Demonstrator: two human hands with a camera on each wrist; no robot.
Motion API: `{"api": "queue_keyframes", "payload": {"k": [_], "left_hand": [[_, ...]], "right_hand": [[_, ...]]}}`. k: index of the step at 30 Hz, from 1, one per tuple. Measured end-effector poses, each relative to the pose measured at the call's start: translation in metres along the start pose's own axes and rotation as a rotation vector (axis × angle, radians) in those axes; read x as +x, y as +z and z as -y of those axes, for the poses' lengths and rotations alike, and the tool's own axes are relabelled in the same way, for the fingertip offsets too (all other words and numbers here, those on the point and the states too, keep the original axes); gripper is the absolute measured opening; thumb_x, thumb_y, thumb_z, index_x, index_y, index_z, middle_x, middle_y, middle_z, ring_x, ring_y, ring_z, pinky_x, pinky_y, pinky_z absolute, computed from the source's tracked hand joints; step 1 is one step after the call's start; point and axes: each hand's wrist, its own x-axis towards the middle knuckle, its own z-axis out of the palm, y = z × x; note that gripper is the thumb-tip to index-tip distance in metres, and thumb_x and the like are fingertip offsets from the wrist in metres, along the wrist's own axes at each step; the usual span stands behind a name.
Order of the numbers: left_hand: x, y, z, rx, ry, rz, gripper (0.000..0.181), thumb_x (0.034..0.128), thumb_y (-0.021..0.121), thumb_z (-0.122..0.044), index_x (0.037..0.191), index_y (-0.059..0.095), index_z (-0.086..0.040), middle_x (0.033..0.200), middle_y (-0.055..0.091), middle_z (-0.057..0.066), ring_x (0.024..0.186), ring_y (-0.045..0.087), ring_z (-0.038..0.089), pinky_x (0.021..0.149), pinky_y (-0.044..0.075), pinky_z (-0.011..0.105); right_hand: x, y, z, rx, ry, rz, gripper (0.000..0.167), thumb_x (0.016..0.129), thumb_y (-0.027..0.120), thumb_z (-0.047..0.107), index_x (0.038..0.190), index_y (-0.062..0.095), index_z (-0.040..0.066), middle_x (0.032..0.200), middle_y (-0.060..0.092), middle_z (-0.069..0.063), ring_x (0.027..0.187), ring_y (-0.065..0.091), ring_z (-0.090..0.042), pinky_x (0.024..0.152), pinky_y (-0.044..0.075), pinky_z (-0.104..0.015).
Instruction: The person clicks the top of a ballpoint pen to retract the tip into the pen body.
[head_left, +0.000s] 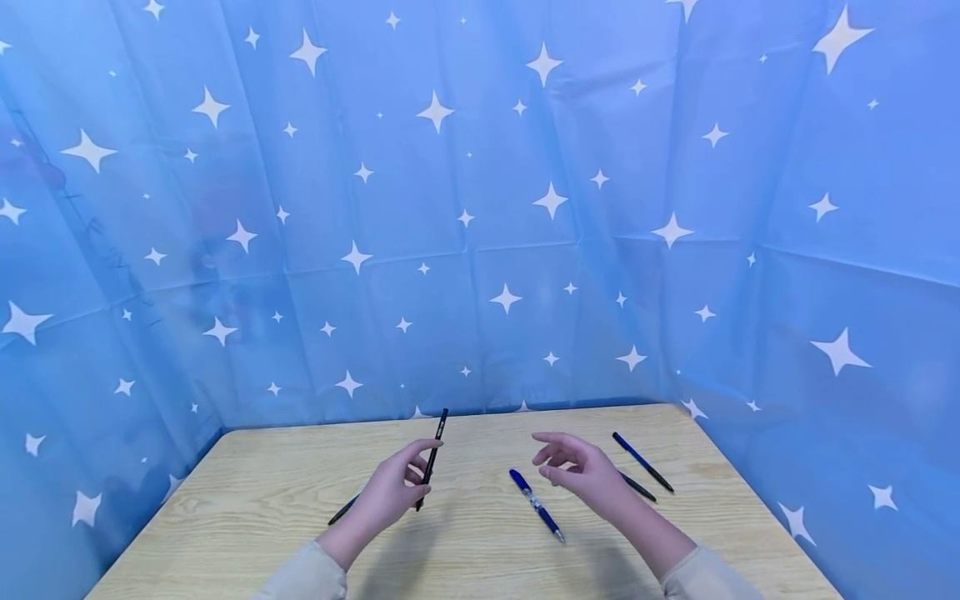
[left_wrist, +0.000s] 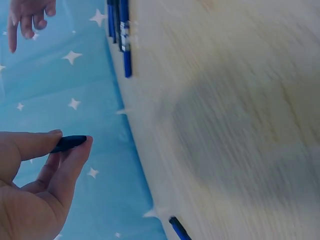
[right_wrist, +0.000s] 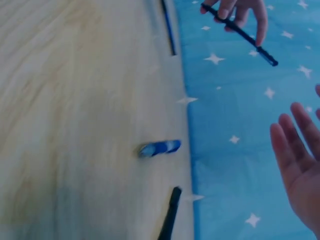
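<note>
A blue curtain (head_left: 480, 200) printed with white four-pointed stars rises behind and around the pale wood-grain worktop (head_left: 270, 467), whose far edge runs along the cloth; its near edge falls outside the head view. Light sleeves (head_left: 311, 575) enter from below, cut off by the frame. The left hand (head_left: 390, 487) pinches a pen between thumb and fingers, above the worktop. The right hand (head_left: 581, 472) hovers with its fingers loosely bent and the thumb well apart from them, a wide gap.

The pinched black pen (head_left: 431, 462) is slim, straight and dark along its length, tilted with its upper end toward the far edge. Fingers cover parts of it, and the left wrist view catches it almost end-on; whether it is capped I cannot tell. A blue pen (head_left: 537, 506) with a pale patterned middle and a silvery tip lies between the hands, with wood grain showing on either side of it. A slimmer dark-blue pen (head_left: 643, 462) lies beyond the right hand, toward the right edge. A dark pen (head_left: 639, 487) beside it is partly hidden by the right hand, and another pen (head_left: 343, 509) shows only one end past the left.
</note>
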Motion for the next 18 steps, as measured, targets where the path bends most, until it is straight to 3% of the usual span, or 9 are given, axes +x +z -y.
{"api": "queue_keyframes", "payload": {"k": [6, 18], "left_hand": [[-0.003, -0.006, 0.017, 0.071, 0.020, 0.026, 0.061, 0.0776, 0.070, 0.016, 0.132, 0.057, -0.009, 0.097, 0.060, 0.010, 0.073, 0.057, 0.015, 0.054, 0.051, 0.027], [-0.008, -0.022, 0.051, 0.200, 0.025, 0.160, 0.063, 0.0716, 0.073, 0.017, 0.129, 0.059, -0.006, 0.092, 0.059, 0.010, 0.065, 0.055, 0.012, 0.056, 0.049, 0.027]], "right_hand": [[-0.006, -0.004, -0.015, -0.103, 0.019, 0.105, 0.043, 0.096, 0.064, 0.022, 0.137, 0.055, 0.011, 0.111, 0.063, -0.008, 0.099, 0.059, -0.023, 0.079, 0.052, -0.030], [-0.020, -0.004, -0.029, -0.084, 0.050, 0.219, 0.039, 0.095, 0.066, 0.017, 0.131, 0.058, 0.004, 0.105, 0.064, -0.012, 0.088, 0.059, -0.017, 0.070, 0.052, -0.029]]}}
